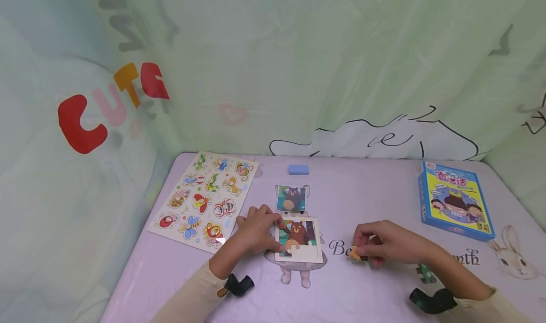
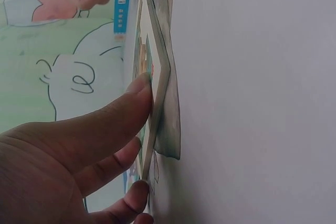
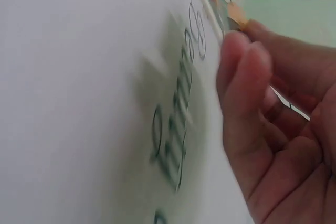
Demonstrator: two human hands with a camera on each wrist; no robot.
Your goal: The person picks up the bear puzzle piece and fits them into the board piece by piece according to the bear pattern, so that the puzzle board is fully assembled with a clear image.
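Observation:
A small square jigsaw puzzle (image 1: 300, 235) with a brown bear picture lies in a pale frame; its lower right part shows bare backing. My left hand (image 1: 256, 230) holds the frame along its left side, thumb low on the face and fingers at the upper corner. In the left wrist view, the thumb (image 2: 137, 90) presses over the frame's edge. Right of the puzzle, my right hand (image 1: 386, 241) pinches an orange and dark puzzle piece (image 1: 355, 254) between thumb and fingers, close over the table. Above the frame lies a matching bear picture card (image 1: 292, 199).
A green puzzle piece (image 1: 426, 273) lies partly hidden by the right forearm. At left is an insect knob puzzle board (image 1: 232, 169); at right, a blue and yellow game box (image 1: 457, 200). A small blue block (image 1: 298, 170) sits near the back edge.

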